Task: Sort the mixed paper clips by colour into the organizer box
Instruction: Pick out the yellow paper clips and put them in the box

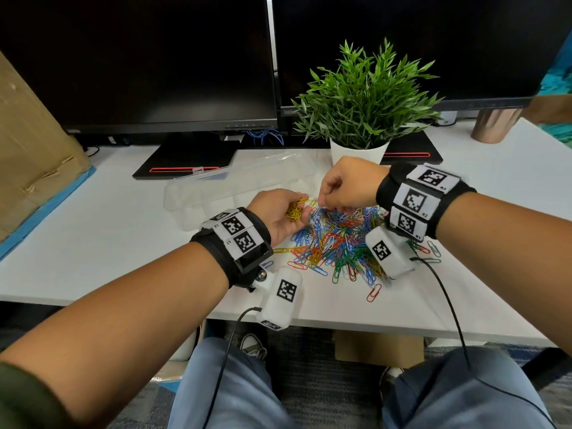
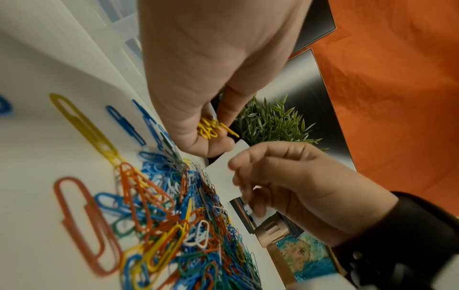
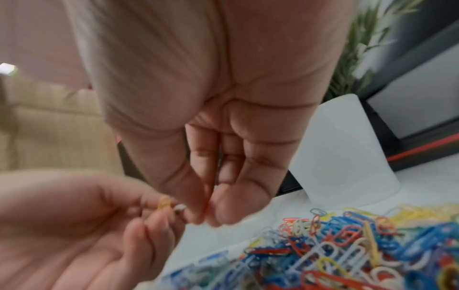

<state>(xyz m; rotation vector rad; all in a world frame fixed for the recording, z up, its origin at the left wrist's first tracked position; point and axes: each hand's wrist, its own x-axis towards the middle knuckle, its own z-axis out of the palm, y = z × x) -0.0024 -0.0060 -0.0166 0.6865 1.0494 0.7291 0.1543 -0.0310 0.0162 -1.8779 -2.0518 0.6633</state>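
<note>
Hundreds of mixed paper clips (image 1: 337, 243) lie heaped on the white desk (image 1: 108, 230) nearest the person. At the heap's 10 o'clock edge, the left hand (image 1: 278, 212) cups a bunch of yellow clips (image 1: 295, 210), fingers curled around them. At 12 o'clock, the right hand (image 1: 346, 187) hovers with fingertips pinched together; whether they hold a clip cannot be told. Farther, at 11 o'clock, the clear organizer box (image 1: 216, 187) sits open. A potted plant (image 1: 362, 100) stands beyond at 12 o'clock.

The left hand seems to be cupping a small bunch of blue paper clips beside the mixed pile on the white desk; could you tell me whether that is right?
Not quite: the clips in the left hand are yellow, not blue. The head view shows this, and the left wrist view agrees. The rest holds: it cups them beside the mixed pile on the white desk.
</note>
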